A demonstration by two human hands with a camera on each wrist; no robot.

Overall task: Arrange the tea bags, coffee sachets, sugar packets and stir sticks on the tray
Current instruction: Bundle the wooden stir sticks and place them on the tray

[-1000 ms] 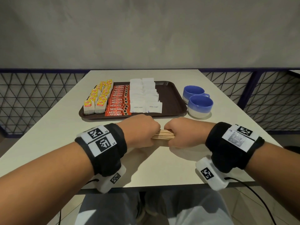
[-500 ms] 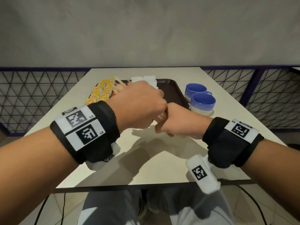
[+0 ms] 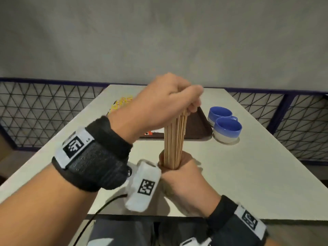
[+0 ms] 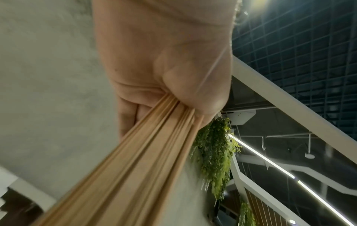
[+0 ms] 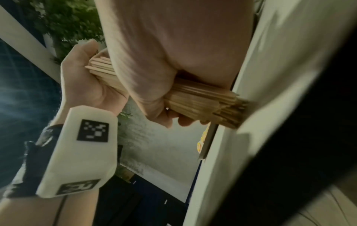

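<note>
right hand (image 3: 179, 176) fisted round foot of upright stick bundle (image 3: 174, 141), its lower ends apparently on the table (image 3: 248, 183). left hand (image 3: 159, 103) grips the top. beyond: tray (image 3: 197, 128), mostly hidden; two cups (image 3: 227, 129) just right.

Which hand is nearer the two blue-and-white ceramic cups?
Left, though it is a close call. The left hand grips the top of the upright wooden stir stick bundle, level with the cups; the right hand holds the bottom, nearer the table's front edge.
</note>
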